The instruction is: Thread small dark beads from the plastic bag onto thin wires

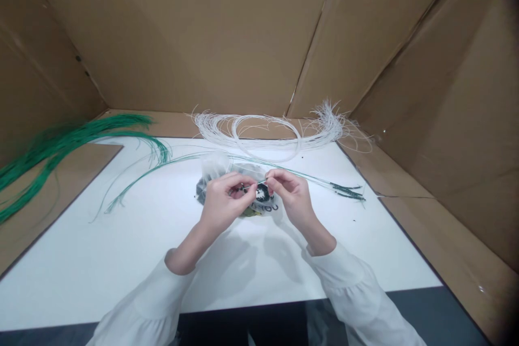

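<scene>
My left hand [225, 200] and my right hand [290, 194] meet over the middle of a white board [141, 259], both with fingers pinched. A thin pale wire [256, 185] runs between the two pinches. What the left fingertips grip besides it is too small to name. Under the hands lies a clear plastic bag [214, 165] with dark small pieces [262, 193] in it. Thin green wires [316, 179] stretch from beneath the hands to the right, ending in dark tips [348, 192].
A coil of white wires [267, 135] lies at the board's far edge. A bundle of green wires [60, 143] fans out at the left. Brown cardboard walls [203, 32] enclose the back and both sides. A dark table edge [425, 308] runs in front.
</scene>
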`<act>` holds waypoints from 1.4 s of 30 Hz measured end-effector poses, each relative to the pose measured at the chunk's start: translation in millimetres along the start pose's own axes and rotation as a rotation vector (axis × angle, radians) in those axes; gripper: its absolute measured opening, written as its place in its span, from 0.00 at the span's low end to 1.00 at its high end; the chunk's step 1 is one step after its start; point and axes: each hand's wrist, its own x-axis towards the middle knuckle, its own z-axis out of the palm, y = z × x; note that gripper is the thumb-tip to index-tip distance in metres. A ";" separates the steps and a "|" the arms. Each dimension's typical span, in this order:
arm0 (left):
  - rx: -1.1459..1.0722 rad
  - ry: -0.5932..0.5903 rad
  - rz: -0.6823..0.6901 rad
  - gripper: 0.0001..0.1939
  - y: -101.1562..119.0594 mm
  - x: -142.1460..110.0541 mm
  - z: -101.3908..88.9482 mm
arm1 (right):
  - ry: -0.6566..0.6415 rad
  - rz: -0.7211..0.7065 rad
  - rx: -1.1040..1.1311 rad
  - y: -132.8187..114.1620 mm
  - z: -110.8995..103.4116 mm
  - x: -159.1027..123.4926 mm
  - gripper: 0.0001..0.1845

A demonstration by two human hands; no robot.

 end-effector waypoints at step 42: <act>-0.212 -0.132 -0.223 0.07 -6.1 5.9 -5.2 | -0.119 0.392 0.371 -3.7 -4.7 3.8 0.06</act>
